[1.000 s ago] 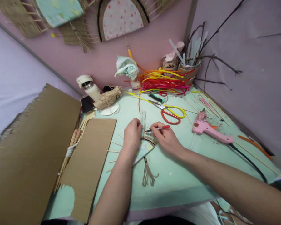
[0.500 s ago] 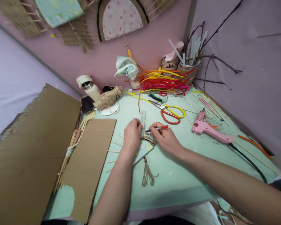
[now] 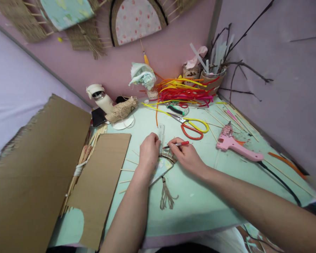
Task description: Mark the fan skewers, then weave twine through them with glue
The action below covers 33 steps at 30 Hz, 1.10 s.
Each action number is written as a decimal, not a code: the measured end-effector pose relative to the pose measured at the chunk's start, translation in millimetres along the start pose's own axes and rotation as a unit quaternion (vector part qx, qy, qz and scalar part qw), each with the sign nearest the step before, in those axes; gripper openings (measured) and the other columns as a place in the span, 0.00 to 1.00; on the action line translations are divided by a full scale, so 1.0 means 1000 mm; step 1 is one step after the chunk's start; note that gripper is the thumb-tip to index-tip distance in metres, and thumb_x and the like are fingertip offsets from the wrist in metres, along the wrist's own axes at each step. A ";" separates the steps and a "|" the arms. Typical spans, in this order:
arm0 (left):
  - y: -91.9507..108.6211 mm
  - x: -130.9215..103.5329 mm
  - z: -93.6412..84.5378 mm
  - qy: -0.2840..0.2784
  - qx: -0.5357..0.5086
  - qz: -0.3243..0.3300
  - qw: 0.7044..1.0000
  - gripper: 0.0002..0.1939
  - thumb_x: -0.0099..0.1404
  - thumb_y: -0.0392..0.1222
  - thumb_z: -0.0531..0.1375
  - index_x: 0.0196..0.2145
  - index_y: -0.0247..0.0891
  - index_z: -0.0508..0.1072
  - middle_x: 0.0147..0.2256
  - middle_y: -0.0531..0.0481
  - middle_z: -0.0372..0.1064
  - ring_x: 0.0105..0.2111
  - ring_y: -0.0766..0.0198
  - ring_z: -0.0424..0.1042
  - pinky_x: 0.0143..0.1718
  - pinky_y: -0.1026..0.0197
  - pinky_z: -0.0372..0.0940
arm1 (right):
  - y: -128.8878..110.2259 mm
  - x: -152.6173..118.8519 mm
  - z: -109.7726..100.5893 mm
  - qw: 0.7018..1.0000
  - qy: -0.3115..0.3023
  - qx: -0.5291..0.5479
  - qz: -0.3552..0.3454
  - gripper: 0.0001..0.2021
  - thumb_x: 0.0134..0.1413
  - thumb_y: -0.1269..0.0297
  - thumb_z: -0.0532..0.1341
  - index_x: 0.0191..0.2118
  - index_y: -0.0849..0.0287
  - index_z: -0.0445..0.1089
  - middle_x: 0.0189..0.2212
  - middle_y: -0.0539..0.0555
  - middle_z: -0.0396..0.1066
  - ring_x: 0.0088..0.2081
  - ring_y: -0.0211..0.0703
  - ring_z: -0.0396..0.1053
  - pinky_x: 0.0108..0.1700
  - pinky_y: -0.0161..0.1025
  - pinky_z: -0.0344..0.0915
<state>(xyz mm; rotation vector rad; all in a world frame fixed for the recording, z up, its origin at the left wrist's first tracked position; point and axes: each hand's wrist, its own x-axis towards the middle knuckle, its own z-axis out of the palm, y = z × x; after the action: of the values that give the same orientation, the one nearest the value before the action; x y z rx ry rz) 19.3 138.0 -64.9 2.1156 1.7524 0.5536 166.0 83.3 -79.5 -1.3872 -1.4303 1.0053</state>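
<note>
A half-round craft piece point(image 3: 162, 166) with patterned cloth, a twine rim and thin sticks fanning outward lies on the table, a twine tassel point(image 3: 166, 196) hanging from its straight edge. My left hand point(image 3: 149, 151) holds a clear ruler point(image 3: 161, 135) upright against the rim, beside one stick. In my right hand point(image 3: 185, 154) is a red pen point(image 3: 183, 143), gripped between closed fingers, its tip pointing left at the stick near the ruler. Part of the craft piece is hidden under my left hand and forearm.
Scissors point(image 3: 192, 128), pliers point(image 3: 176, 109) and colourful strips point(image 3: 185, 95) lie beyond my hands. A pink glue gun point(image 3: 237, 146) is at right. Cardboard sheets point(image 3: 105, 175) and bundled sticks point(image 3: 77, 172) are at left. A bottle point(image 3: 104, 102) and twine point(image 3: 122, 110) stand behind.
</note>
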 end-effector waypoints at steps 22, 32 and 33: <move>0.000 0.000 -0.001 -0.005 0.015 -0.002 1.000 0.01 0.62 0.37 0.56 0.32 0.41 0.66 0.31 0.51 0.70 0.30 0.62 0.68 0.34 0.62 0.57 | 0.000 -0.001 0.000 1.000 0.003 0.001 -0.004 0.13 0.62 0.57 0.50 0.33 0.57 0.66 0.24 0.48 0.66 0.27 0.39 0.62 0.30 0.35 0.57; 0.001 -0.002 -0.002 -0.007 0.013 -0.002 1.000 0.01 0.62 0.36 0.55 0.32 0.41 0.65 0.31 0.51 0.70 0.31 0.62 0.67 0.34 0.62 0.57 | -0.001 0.000 0.001 1.000 -0.007 0.011 -0.004 0.12 0.63 0.58 0.51 0.35 0.57 0.66 0.23 0.47 0.65 0.26 0.38 0.61 0.31 0.35 0.57; 0.002 -0.002 -0.003 -0.006 0.016 -0.003 1.000 0.01 0.62 0.36 0.55 0.32 0.41 0.65 0.31 0.51 0.70 0.31 0.62 0.67 0.34 0.62 0.57 | -0.001 0.001 0.001 1.000 -0.006 0.009 -0.003 0.12 0.63 0.58 0.51 0.34 0.57 0.66 0.23 0.47 0.64 0.26 0.38 0.61 0.30 0.35 0.57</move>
<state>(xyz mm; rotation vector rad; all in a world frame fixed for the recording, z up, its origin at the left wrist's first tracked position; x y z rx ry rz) 19.0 135.9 -61.9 2.1305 1.7714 0.5135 164.6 83.9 -79.3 -1.3647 -1.4302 1.0224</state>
